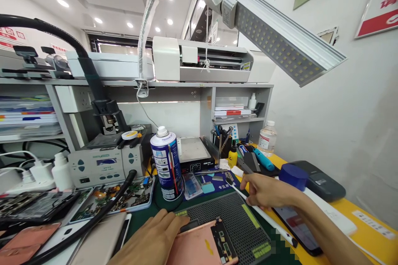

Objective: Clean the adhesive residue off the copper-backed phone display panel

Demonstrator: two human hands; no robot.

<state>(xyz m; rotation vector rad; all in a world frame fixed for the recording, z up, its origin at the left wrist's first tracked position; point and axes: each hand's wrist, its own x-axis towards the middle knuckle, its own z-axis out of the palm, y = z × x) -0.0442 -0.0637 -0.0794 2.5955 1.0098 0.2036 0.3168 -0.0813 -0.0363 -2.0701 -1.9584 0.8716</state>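
On a dark perforated mat [214, 207] lies a pink metal device housing [192, 243]. It has a yellow mark and a black section with small parts along its right end; its lower portion is cut off by the frame. My left hand [158, 230] is bent over the housing's upper left corner, thumb along the top edge, gripping it there. To the right, my right hand [267, 190] has its fingers curled around a thin white brush [270, 217]. The brush's dark bristles point toward the back left, and its black-tipped handle slants down to the right.
A blue spray can [167, 165] stands behind the mat. Left are a tray of circuit boards [118, 198], a thick black hose [105, 211] and stacked devices. A phone [295, 227], blue tape roll [293, 176] and clear bottle [268, 137] sit right. An LED lamp [280, 33] hangs overhead.
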